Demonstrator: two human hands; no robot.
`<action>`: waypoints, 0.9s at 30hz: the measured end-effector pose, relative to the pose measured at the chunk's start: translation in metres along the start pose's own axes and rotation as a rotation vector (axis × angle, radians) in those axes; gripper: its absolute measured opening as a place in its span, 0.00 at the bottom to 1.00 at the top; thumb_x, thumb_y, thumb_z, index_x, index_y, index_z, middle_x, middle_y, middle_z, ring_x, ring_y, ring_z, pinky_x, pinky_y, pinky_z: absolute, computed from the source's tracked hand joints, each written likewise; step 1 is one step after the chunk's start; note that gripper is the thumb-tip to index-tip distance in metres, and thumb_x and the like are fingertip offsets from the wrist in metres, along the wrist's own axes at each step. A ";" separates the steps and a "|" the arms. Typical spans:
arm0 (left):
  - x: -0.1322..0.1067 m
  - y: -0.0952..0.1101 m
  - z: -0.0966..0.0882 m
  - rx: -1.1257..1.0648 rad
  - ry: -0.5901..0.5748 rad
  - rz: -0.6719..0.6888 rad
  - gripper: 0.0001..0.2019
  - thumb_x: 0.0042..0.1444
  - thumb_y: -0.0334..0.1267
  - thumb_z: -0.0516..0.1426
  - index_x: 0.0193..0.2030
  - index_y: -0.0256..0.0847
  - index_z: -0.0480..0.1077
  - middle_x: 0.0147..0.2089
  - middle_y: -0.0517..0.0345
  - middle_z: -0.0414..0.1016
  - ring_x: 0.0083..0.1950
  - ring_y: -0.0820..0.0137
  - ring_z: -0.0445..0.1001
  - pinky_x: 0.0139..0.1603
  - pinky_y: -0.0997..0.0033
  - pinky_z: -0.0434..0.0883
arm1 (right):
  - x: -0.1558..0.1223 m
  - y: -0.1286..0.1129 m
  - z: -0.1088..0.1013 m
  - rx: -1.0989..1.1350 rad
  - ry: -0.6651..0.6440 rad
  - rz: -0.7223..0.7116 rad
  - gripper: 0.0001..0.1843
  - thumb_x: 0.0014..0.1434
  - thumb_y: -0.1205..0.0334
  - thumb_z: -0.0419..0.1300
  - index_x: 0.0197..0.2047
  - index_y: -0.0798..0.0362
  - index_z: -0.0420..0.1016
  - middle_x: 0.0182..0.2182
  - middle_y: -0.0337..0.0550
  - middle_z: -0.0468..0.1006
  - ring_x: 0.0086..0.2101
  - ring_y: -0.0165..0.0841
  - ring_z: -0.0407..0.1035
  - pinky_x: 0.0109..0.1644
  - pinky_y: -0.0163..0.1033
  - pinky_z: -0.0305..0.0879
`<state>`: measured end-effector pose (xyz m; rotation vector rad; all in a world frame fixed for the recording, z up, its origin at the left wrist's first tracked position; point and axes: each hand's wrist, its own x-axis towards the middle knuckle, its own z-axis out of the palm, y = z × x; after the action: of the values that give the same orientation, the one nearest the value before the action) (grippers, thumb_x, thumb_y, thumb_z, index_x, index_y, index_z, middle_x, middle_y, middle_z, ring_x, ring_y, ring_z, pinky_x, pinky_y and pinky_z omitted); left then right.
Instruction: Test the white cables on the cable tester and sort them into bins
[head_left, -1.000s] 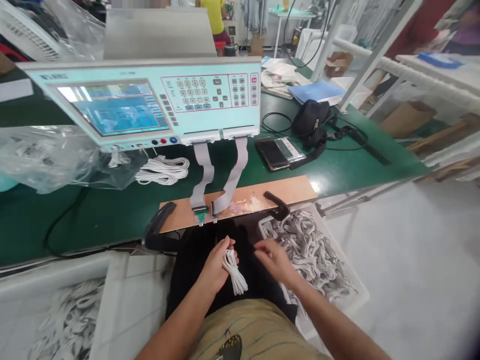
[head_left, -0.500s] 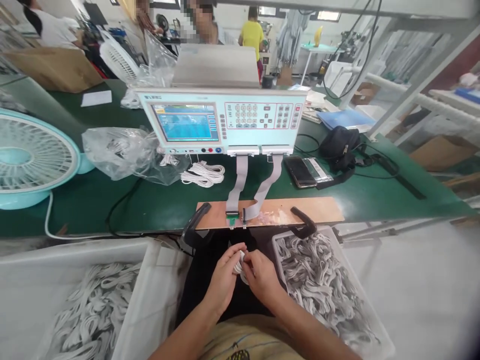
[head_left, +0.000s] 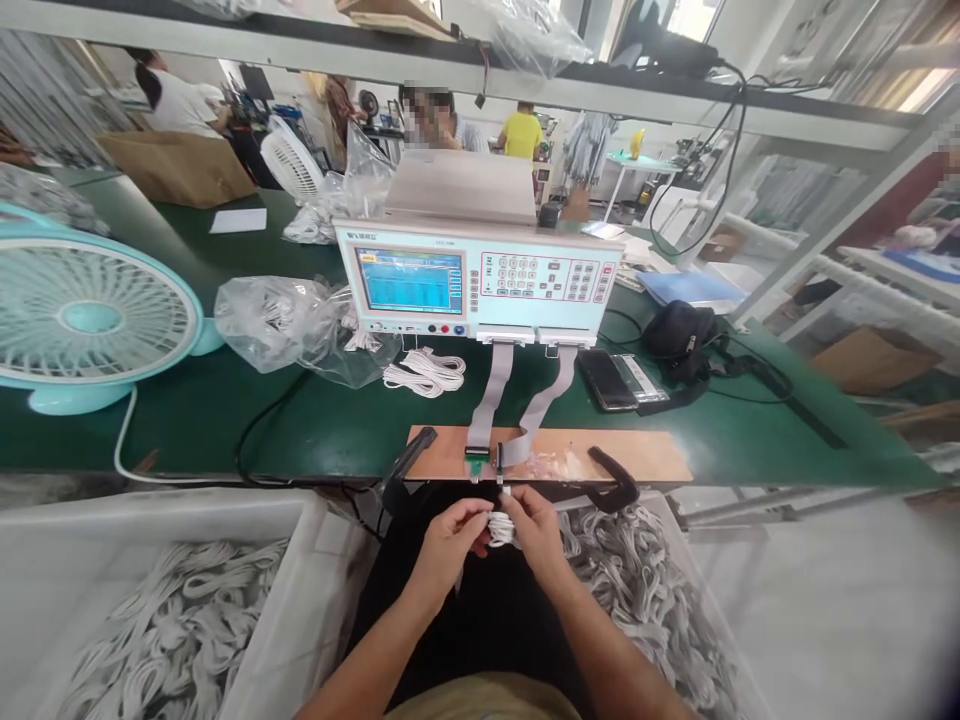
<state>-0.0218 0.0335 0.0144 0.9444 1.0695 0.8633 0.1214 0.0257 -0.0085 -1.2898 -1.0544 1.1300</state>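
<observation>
A bundled white cable [head_left: 501, 528] hangs between my two hands, just in front of the table edge. My left hand [head_left: 454, 535] is closed on its left side, thumb and fingers pinching. Closed on a white end of the same cable, my right hand [head_left: 534, 525] is right below the right-hand connector [head_left: 500, 462] of the test fixture; whether the two touch I cannot tell. To the left sits a small green circuit board [head_left: 475, 467]. Grey ribbon cables [head_left: 491, 400] run from the fixture up to a bench tester [head_left: 480, 285] with a lit blue screen.
Bins of coiled cables stand on both sides, a left bin [head_left: 300, 560] and a right bin [head_left: 720, 580]. Black clamps [head_left: 616, 482] hold a wooden board [head_left: 637, 455] to the table edge. A fan [head_left: 90, 315], a bundle of white cable [head_left: 425, 373] and a phone [head_left: 606, 380] lie around the tester.
My hands have moved up towards the fixture with the cable. The right hand now holds a cable end at the connector. The camera view has tilted upward.
</observation>
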 end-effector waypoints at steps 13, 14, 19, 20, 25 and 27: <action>0.000 0.010 -0.015 -0.358 -0.255 -0.140 0.14 0.44 0.33 0.61 0.40 0.36 0.74 0.28 0.56 0.72 0.27 0.74 0.68 0.25 0.77 0.64 | 0.006 -0.016 0.013 0.261 0.016 0.203 0.15 0.47 0.52 0.65 0.23 0.56 0.71 0.17 0.35 0.68 0.19 0.26 0.58 0.24 0.32 0.55; 0.001 0.009 -0.014 -0.321 -0.215 -0.117 0.13 0.44 0.35 0.62 0.39 0.36 0.74 0.26 0.57 0.71 0.26 0.74 0.67 0.24 0.77 0.64 | 0.007 -0.017 0.015 0.290 0.025 0.225 0.16 0.46 0.52 0.65 0.23 0.56 0.70 0.17 0.35 0.67 0.18 0.26 0.57 0.23 0.32 0.55; 0.009 0.009 -0.009 0.068 -0.029 0.066 0.13 0.50 0.46 0.57 0.28 0.37 0.71 0.20 0.61 0.67 0.18 0.75 0.64 0.19 0.77 0.61 | 0.008 -0.018 0.018 0.399 0.062 0.310 0.17 0.42 0.50 0.68 0.22 0.56 0.71 0.16 0.36 0.68 0.17 0.26 0.57 0.21 0.32 0.53; 0.010 0.009 -0.009 0.145 -0.021 0.115 0.13 0.51 0.46 0.56 0.26 0.37 0.70 0.20 0.62 0.66 0.19 0.75 0.63 0.19 0.77 0.61 | 0.008 -0.018 0.018 0.401 0.056 0.311 0.17 0.42 0.51 0.68 0.22 0.56 0.71 0.16 0.36 0.68 0.17 0.26 0.57 0.22 0.32 0.53; 0.015 0.009 -0.007 0.241 0.082 0.274 0.15 0.52 0.45 0.54 0.20 0.39 0.68 0.24 0.60 0.66 0.27 0.72 0.66 0.26 0.76 0.64 | 0.009 -0.019 0.014 0.375 0.012 0.280 0.16 0.44 0.52 0.68 0.23 0.57 0.72 0.18 0.37 0.70 0.20 0.26 0.58 0.25 0.32 0.54; 0.017 0.007 -0.007 0.237 0.119 0.287 0.15 0.53 0.45 0.54 0.20 0.39 0.67 0.23 0.61 0.65 0.27 0.72 0.65 0.28 0.76 0.64 | 0.009 -0.019 0.014 0.360 0.007 0.273 0.16 0.44 0.52 0.68 0.22 0.56 0.72 0.18 0.36 0.69 0.20 0.26 0.58 0.25 0.32 0.54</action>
<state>-0.0251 0.0526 0.0141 1.2801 1.1732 1.0540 0.1097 0.0373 0.0105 -1.1659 -0.6415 1.4453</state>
